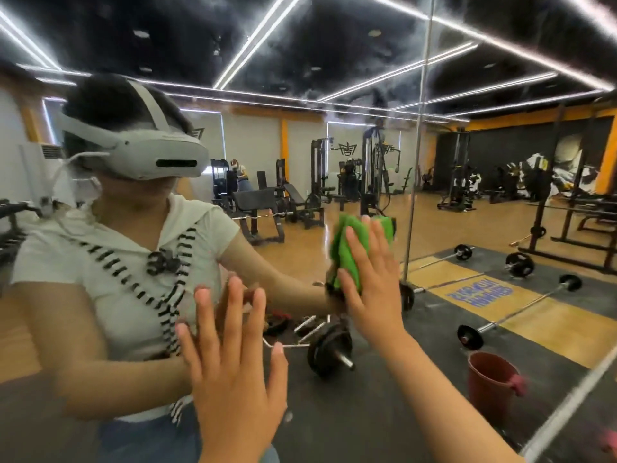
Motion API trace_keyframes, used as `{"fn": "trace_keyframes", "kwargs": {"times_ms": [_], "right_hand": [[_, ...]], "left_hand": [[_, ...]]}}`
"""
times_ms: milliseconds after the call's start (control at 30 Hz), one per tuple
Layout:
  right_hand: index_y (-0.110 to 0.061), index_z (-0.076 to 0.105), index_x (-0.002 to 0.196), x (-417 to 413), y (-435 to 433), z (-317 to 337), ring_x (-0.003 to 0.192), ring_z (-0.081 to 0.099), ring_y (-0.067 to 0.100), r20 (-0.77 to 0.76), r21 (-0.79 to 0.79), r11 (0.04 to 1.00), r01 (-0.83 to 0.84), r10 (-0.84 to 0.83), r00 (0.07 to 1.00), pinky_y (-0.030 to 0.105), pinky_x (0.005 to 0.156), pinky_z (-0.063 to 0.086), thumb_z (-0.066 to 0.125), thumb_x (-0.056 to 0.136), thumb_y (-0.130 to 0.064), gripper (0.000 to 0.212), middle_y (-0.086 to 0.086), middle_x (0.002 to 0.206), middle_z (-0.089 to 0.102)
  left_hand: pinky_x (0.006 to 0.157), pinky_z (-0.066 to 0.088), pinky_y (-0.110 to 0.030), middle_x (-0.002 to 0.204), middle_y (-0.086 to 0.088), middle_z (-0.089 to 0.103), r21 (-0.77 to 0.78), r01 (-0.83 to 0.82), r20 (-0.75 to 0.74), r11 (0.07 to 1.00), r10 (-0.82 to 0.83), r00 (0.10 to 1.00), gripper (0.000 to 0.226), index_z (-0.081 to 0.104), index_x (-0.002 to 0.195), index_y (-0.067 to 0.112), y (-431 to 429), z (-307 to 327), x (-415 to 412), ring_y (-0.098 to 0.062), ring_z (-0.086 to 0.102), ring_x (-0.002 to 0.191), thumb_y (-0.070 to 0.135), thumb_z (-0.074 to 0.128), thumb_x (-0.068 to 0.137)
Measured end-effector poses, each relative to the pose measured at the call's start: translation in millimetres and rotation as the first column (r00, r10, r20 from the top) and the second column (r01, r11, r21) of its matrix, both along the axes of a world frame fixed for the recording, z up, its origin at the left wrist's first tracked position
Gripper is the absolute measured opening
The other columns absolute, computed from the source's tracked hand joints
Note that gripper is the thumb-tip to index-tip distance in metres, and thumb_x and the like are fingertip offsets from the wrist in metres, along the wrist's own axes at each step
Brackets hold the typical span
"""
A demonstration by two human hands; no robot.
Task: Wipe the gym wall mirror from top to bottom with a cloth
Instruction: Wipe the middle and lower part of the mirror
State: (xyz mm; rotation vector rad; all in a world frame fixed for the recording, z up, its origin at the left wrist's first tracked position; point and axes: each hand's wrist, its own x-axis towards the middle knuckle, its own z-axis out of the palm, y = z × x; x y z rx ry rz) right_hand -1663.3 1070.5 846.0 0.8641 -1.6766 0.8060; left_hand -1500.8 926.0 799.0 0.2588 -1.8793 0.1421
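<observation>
The wall mirror (334, 61) fills the head view and reflects me and the gym behind. A green cloth (350, 248) is bunched flat against the glass at mid height. My right hand (370, 279) presses it there with straight, spread fingers. Lower left, my left hand (233, 359) lies flat on the mirror with fingers spread and holds nothing. A vertical seam (417, 145) between mirror panels runs just right of the cloth.
A red bucket (490, 385) with something pink on its rim shows at the lower right in the mirror. Reflected barbells (514, 315), weight plates and gym machines lie behind me. The mirror's lower edge strip (567, 409) slants across the bottom right.
</observation>
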Motion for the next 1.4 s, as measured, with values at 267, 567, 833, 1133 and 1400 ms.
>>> {"fn": "trace_keyframes", "kwargs": {"times_ms": [267, 567, 833, 1133, 1400], "right_hand": [[-0.035, 0.007, 0.157, -4, 1, -88, 0.153, -0.002, 0.024, 0.240, -0.141, 0.987, -0.082, 0.115, 0.964, 0.049, 0.122, 0.002, 0.024, 0.105, -0.044, 0.056, -0.004, 0.166, -0.003], [-0.031, 0.026, 0.153, -39, 45, -82, 0.152, 0.008, 0.015, -0.096, 0.309, 0.932, -0.190, 0.229, 0.969, 0.045, 0.123, 0.002, 0.044, 0.098, -0.029, 0.057, -0.010, 0.165, 0.003], [-0.035, 0.009, 0.157, 5, 7, -132, 0.153, -0.004, 0.021, 0.335, -0.209, 0.963, -0.173, 0.236, 0.912, 0.053, 0.122, 0.001, 0.041, 0.098, -0.029, 0.067, -0.010, 0.165, -0.007], [-0.040, 0.008, 0.156, 64, -20, -191, 0.153, -0.005, 0.017, 0.463, -0.118, 0.956, -0.269, 0.292, 0.837, 0.039, 0.121, -0.001, 0.021, 0.106, -0.044, 0.052, -0.012, 0.165, -0.006], [-0.034, 0.008, 0.156, 16, 4, -169, 0.152, -0.009, 0.013, 0.557, -0.426, 0.904, -0.029, 0.287, 0.779, 0.033, 0.123, -0.004, 0.029, 0.104, -0.032, 0.057, -0.015, 0.162, -0.005]], "left_hand": [[0.125, -0.005, -0.046, 0.169, 0.000, -0.005, -0.005, -0.258, -0.052, 0.966, 0.257, 0.965, 0.074, 0.008, 0.161, 0.020, 11, -41, -35, -0.025, -0.005, 0.155, 0.036, 0.039, 0.095], [0.125, -0.005, -0.046, 0.167, 0.003, -0.014, -0.004, -0.287, -0.020, 0.958, 0.287, 0.958, 0.064, -0.003, 0.160, 0.022, 15, -48, -32, -0.022, -0.011, 0.154, 0.038, 0.025, 0.105], [0.125, -0.006, -0.045, 0.166, 0.003, -0.016, 0.000, -0.272, 0.013, 0.962, 0.272, 0.962, 0.068, -0.005, 0.160, 0.021, 18, -46, -27, -0.022, -0.012, 0.154, 0.037, 0.029, 0.104], [0.126, 0.000, -0.039, 0.168, 0.001, -0.006, -0.111, -0.181, 0.222, 0.977, 0.202, 0.954, 0.073, 0.010, 0.161, 0.022, 1, -56, 19, -0.019, -0.002, 0.155, 0.025, 0.043, 0.096], [0.125, -0.003, -0.039, 0.168, 0.001, -0.008, -0.252, -0.184, 0.178, 0.950, 0.232, 0.956, 0.063, 0.004, 0.161, 0.023, -32, -87, 24, -0.016, -0.005, 0.155, 0.030, 0.032, 0.105]]}}
